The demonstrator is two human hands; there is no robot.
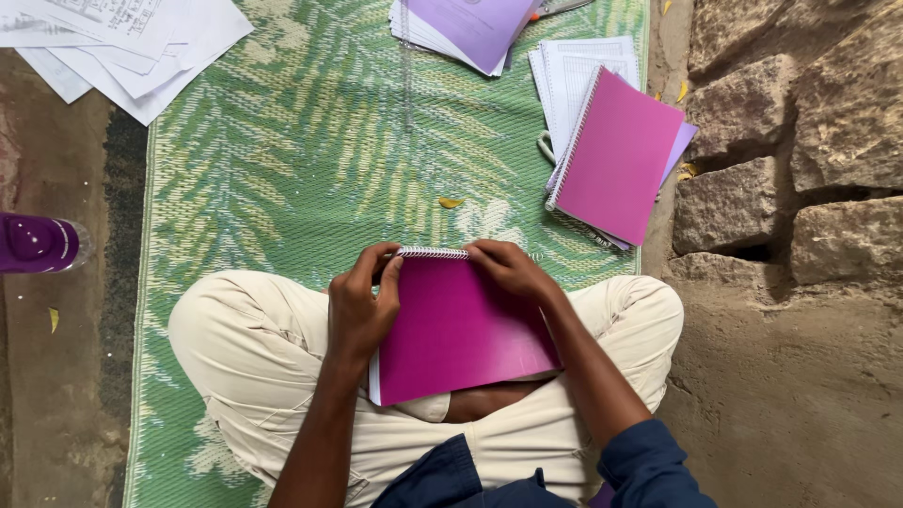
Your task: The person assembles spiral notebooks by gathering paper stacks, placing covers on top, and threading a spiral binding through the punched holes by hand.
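Head view shows a person sitting cross-legged on a green mat [282, 160], a magenta notebook [461, 329] resting on the lap, both hands at its spiral [431, 252] on the far edge. The left hand [362, 306] curls around the notebook's left corner, thumb on the cover, while the right hand [508, 268] pinches the wire at the right end, so the binding seems the step in hand, and the next move likely calls for steady fingertip pressure along the coil. Its cover is glossy, plain and closed, white pages showing at the left edge.
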